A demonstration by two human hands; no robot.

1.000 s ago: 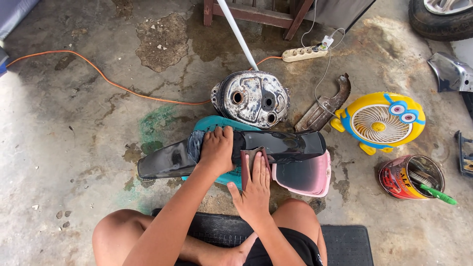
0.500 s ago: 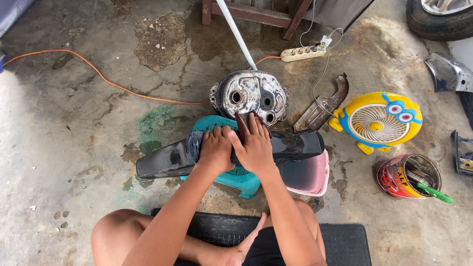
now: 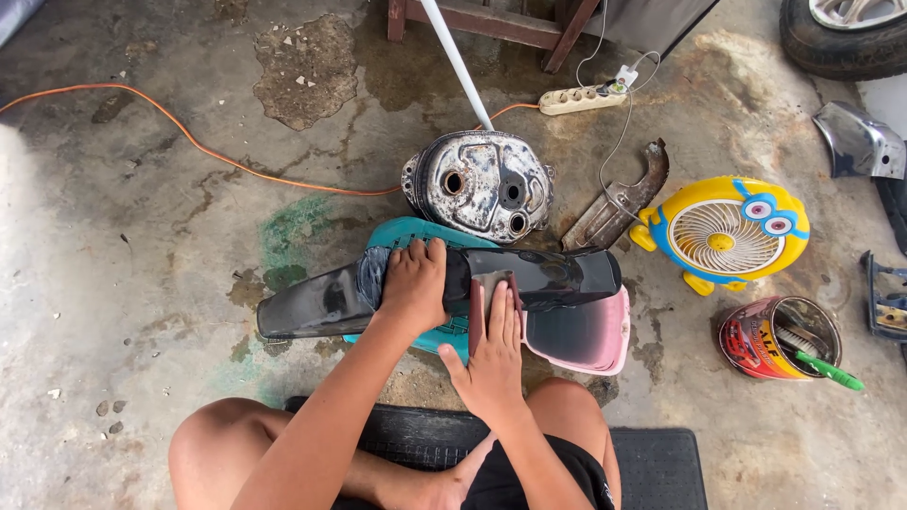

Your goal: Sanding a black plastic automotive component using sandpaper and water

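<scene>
Stained concrete floor [image 3: 142, 246] below me, seated on black mat [image 3: 652, 463]. My left hand [image 3: 414, 283] clamps down over long black fender [image 3: 557, 274], grip closed on it. Fender lies across teal basket [image 3: 416, 231] and pink tub [image 3: 586, 340]. My right hand [image 3: 493, 349] presses small grey sanding piece [image 3: 491, 283] flat on fender, fingers straight. Rusty metal tank [image 3: 482, 184] just beyond; yellow fan [image 3: 723, 231] further right.

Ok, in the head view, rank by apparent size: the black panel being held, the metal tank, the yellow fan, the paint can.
1. black panel, longest, spanning both hands' width
2. metal tank and yellow fan: look about alike, so unranked between them
3. paint can, smallest

All lie at roughly floor level, though the panel sits slightly nearer the camera.
</scene>
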